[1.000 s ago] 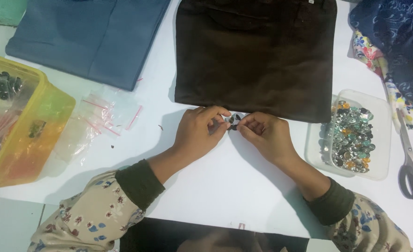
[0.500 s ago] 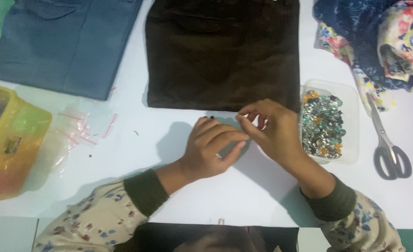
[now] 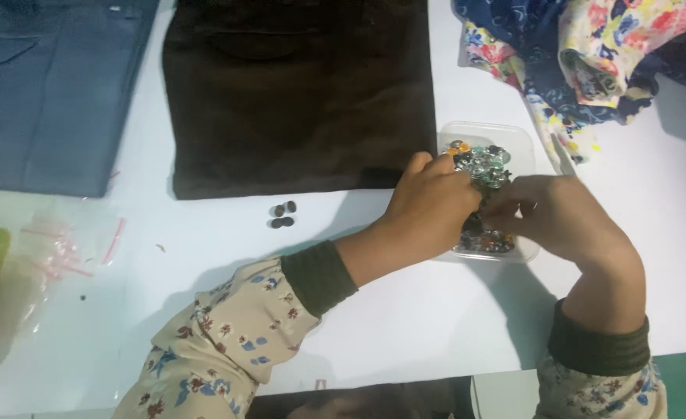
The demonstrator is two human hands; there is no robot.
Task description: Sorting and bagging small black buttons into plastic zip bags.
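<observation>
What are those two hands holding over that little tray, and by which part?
It cannot be told. Both the left hand and right hand reach into the clear plastic tray of shiny mixed beads, fingertips hidden.

Floral sleeves, green cuffs

Both arms wear cream sleeves printed with small red and blue flowers, each ending in a wide, ribbed, dark olive cuff at the wrist. The left hand (image 3: 430, 203) and right hand (image 3: 562, 219) are bare, with no rings or gloves that I can see.

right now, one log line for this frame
left hand in clear tray of shiny pieces | right hand beside | dark buttons on table
</observation>
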